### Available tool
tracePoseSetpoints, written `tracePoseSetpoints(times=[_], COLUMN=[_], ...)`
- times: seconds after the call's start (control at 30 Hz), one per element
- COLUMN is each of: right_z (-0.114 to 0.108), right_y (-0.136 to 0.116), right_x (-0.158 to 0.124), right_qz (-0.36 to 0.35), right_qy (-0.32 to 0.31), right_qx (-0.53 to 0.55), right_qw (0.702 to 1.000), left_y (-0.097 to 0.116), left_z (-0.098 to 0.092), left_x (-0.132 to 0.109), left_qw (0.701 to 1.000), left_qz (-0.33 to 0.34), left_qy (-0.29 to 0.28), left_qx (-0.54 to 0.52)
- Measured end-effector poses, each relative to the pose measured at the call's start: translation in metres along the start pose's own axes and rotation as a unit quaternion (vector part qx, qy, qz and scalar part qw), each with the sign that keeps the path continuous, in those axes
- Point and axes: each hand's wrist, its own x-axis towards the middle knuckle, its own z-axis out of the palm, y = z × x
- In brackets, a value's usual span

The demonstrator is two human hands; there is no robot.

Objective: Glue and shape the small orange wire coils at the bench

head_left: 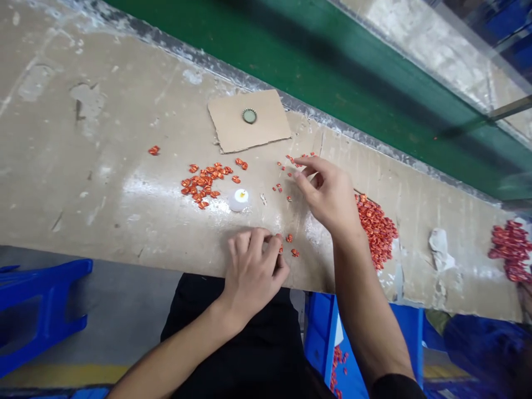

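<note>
Two hands hover over a worn tabletop [83, 194], above a lap in black trousers [233, 343]. Below the near edge, a blue crate [320, 332] holds more red pieces [337, 366]. The left hand [253, 271] curls into a narrow pinch by that edge, just beside a few small red bits [290, 238]; its fingers hide whether anything sits between them. The right hand [328, 194] is narrow too, thumb and forefinger close together near a loose scatter [282, 180] of tiny red bits, and I cannot tell if it holds one. Between the hands sits a white lump [239, 199], with a red cluster [203, 183] to its left and a larger heap [376, 230] beside the right wrist.

Pieces this small could slip from a loose pinch and drop to the floor, and a brushing wrist could push the scatter into the heap or over the edge.

The pale tabletop is scarred and flaking. Farther off lie a cardboard square [270, 122] bearing a bottle cap [249, 115], a crumpled white scrap [440, 249], and a second heap [511, 252]. A green band [332, 72] runs behind, while a blue stool [41, 310] stands on the grey floor [116, 310] at left.
</note>
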Motion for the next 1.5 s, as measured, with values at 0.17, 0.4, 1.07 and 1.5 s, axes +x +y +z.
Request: tracePoseSetpoints(times=[0.17,0.4,1.07,1.5], right_z=[0.014,0.005,-0.013,-0.010], right_y=[0.016,0.003,0.009,0.008], right_x=[0.015,0.015,-0.096,-0.095], right_qz=[-0.023,0.049,0.226,0.227], right_qy=[0.002,-0.063,-0.238,-0.229], right_qx=[-0.058,-0.070,0.270,0.242], right_qw=[0.998,0.994,0.905,0.915], left_y=[-0.001,-0.003,-0.001,-0.001], left_z=[0.002,0.003,0.001,0.000], left_x=[-0.001,0.001,0.002,0.003], left_qw=[1.000,1.000,1.000,1.000], left_qz=[-0.010,-0.015,-0.013,-0.011], left_qy=[0.011,0.019,-0.002,-0.004], left_qx=[-0.008,-0.018,-0.014,-0.013])
